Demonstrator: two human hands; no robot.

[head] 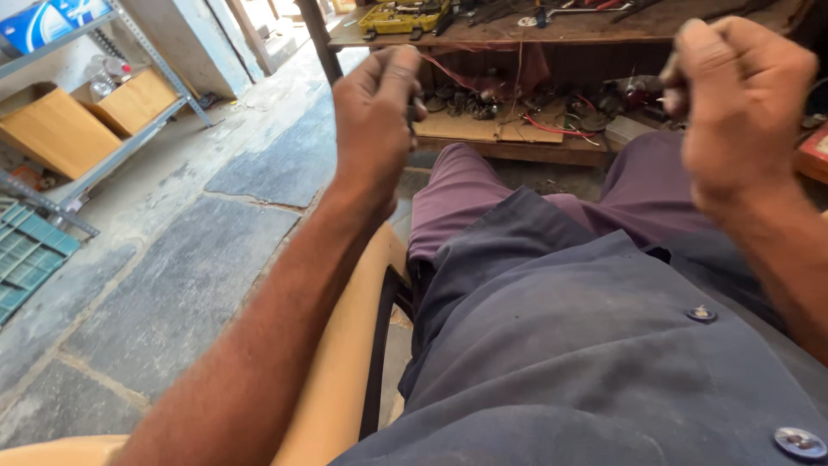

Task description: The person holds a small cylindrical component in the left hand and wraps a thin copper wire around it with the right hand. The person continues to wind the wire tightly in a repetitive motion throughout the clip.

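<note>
Seated position, viewed from the head camera: both forearms raised in front of the torso, above the lap.

Left hand (375,116): held at upper centre, back of hand toward the camera, fingers curled together with thumb pressed against the fingertips. Small dark item (411,112) pinched at the fingertips, mostly hidden; kind not determinable.

Right hand (740,99): held at upper right, slightly blurred, fingers curled into a loose fist. Small greyish piece (671,67) visible at the thumb and forefinger, pinched there; kind not determinable. Hands well apart, at roughly the same height.

Below the hands: dark grey-blue buttoned shirt (586,345) over purple trousers (483,194). Tan chair seat (341,362) with dark arm visible at the left hip.

Ahead of the hands: low wooden workbench (517,129) with two levels. Upper shelf loaded with a yellow tool case (405,17) and loose hand tools. Lower shelf covered with cardboard sheets, dark round parts and red wires (552,128).

Left of the scene: floor of large grey stone slabs (198,276). Metal rack (112,142) along the left edge, carrying two brown cardboard boxes (60,129) and a plastic bottle. Blue-green plastic crate (30,250) on the floor beside the rack.
</note>
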